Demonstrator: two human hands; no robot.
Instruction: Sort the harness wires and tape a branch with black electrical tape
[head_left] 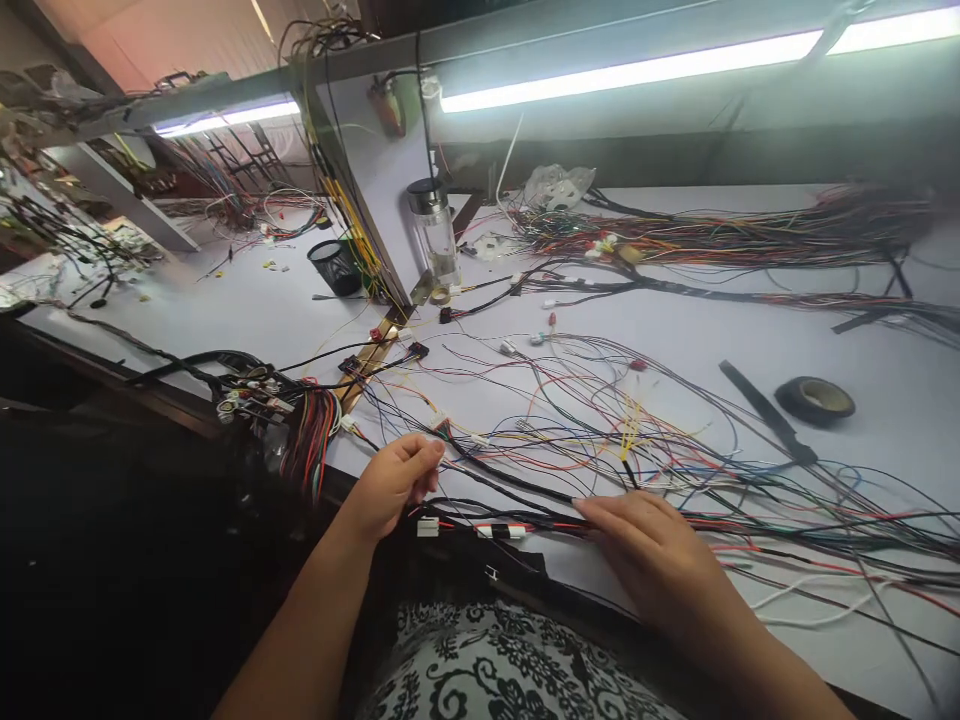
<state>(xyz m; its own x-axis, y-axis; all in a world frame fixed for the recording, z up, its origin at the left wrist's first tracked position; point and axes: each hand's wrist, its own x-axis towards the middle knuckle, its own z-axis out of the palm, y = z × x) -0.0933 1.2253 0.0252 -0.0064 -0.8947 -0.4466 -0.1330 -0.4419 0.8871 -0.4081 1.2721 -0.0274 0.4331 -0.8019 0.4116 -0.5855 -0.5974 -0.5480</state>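
Several dark taped cables and thin coloured wires run across the white table (675, 345). My left hand (401, 480) is at the table's front edge with its fingers curled together near the cable ends; what they hold, if anything, is hidden. To the right, my right hand (649, 535) is closed over the wire bundle (525, 490), its fingertips on the dark cables. Between my hands, a white connector (428, 527) and a white sleeve with black tape (501, 531) lie on red and black wires.
A roll of black tape (814, 400) and a black strip (765, 410) lie at the right. A glass bottle (435, 235) and a black mesh cup (334, 268) stand behind. More wires (311, 440) hang over the front edge at the left.
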